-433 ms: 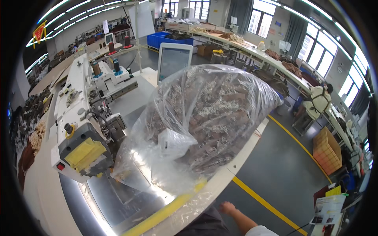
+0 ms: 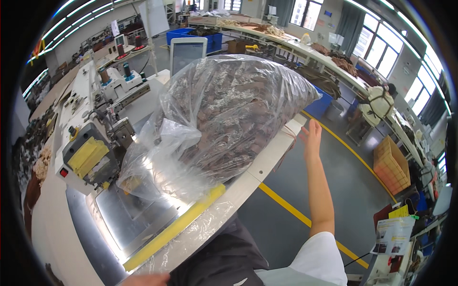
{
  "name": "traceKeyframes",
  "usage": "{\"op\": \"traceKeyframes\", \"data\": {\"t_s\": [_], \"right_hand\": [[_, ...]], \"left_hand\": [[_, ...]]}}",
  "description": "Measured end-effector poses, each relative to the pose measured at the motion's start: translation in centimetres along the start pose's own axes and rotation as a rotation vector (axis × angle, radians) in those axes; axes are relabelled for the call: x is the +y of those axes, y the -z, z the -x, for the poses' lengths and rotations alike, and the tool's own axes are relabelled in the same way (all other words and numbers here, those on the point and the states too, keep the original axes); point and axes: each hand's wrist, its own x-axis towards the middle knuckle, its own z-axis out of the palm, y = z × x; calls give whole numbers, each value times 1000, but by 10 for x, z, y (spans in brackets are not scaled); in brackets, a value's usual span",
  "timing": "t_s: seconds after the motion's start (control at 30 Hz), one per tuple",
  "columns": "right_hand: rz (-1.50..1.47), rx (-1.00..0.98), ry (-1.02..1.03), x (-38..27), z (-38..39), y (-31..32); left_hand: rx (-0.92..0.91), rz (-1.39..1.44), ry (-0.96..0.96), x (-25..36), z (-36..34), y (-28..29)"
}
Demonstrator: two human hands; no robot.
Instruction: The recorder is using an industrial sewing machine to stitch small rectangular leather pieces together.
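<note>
A large clear plastic bag (image 2: 238,109) full of brown pieces rests on the machine table (image 2: 238,193), its loose end spread over the shiny metal plate (image 2: 138,221). My right hand (image 2: 312,136) is stretched out beyond the table's right edge, beside the bag's far right end, with its fingers apart and nothing in it. Thin reddish-brown strands (image 2: 290,138) hang at the table edge close to that hand. My left hand (image 2: 145,280) shows only in part at the lower edge, near the yellow strip (image 2: 176,226); it is blurred and its fingers cannot be made out.
A white sewing machine (image 2: 88,143) stands left of the bag, with a screen (image 2: 187,57) behind. An orange crate (image 2: 391,164) is on the floor at right. Another person (image 2: 379,102) sits by the long bench. A grey bucket (image 2: 335,110) stands past my right hand.
My right hand has risen from the lower edge and reached forward along the table's right side. My left hand has come into view at the bottom. The whole view has shifted slightly.
</note>
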Motion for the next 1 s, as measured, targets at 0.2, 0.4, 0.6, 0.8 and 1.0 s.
{"op": "traceKeyframes", "data": {"t_s": [0.2, 0.4, 0.6, 0.8, 1.0], "right_hand": [[-199, -101, -523, -11, -101, -21], [-71, -3, -278, -10, -131, -90], [153, 24, -194, 53, -237, -16], [472, 190, 693, -47, -128, -87], [391, -1008, 1669, -99, 160, -163]], "left_hand": [[728, 24, -167, -56, -180, 37], [549, 119, -41, -82, -236, -9], [607, 94, -109, -54, -300, -28], [590, 52, -163, -43, -260, -18], [803, -37, -159, -37, -218, -20]]}}
